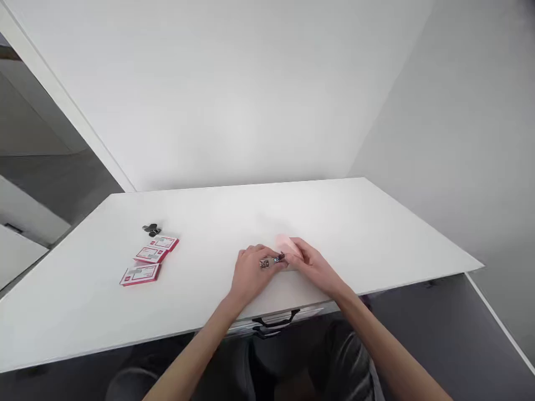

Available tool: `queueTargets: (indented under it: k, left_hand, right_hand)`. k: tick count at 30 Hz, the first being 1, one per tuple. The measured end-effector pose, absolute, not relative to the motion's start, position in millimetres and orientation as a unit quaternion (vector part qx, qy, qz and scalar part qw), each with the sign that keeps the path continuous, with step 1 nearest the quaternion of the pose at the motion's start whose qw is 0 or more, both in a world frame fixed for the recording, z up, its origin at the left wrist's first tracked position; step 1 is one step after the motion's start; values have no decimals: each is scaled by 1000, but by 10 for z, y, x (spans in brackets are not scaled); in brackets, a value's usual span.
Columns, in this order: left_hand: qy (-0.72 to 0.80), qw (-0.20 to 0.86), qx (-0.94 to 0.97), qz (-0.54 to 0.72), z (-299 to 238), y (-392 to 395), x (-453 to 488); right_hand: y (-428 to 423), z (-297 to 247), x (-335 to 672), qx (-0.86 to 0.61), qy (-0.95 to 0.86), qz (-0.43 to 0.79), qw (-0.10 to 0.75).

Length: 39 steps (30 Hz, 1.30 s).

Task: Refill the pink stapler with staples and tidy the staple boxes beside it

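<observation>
Near the front edge of the white table, my left hand (pixel 253 270) is closed around a small, shiny, patterned metal piece (pixel 271 260); its kind is too small to make out. Just beside it, my right hand (pixel 312 266) pinches a pale pink, thin sheet (pixel 286 243) that stands up from the fingers. The fingertips of both hands meet at the end of the metal piece. How the piece and the sheet touch is hidden by the fingers.
On the left lie several flat pink-and-white packs (pixel 151 254) in an overlapping row. Small dark clip-like things (pixel 152 229) lie behind them. The white table (pixel 209 223) meets a wall at its back. A black drawer handle (pixel 276 321) sits below the front edge.
</observation>
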<state>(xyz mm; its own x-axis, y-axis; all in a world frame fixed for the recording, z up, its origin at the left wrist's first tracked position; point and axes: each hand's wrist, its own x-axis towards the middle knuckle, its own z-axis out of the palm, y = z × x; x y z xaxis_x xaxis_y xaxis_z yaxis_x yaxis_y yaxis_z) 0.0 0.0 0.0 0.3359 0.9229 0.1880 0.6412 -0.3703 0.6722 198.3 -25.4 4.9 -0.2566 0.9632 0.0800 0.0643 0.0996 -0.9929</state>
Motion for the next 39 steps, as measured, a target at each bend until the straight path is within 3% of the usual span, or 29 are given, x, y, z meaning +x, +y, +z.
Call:
queueTargets:
  k: [12, 22, 39]
  left_hand:
    - [493, 243, 789, 273, 1, -8, -8]
    - [485, 260, 787, 280, 6, -40, -18]
    - [481, 276, 770, 316, -14, -82, -61]
  right_hand:
    - [-303, 12, 1989, -404, -527, 569, 484]
    - [-281, -19, 1966, -403, -514, 543, 527]
    - [-304, -104, 2009, -413, -562, 486, 527]
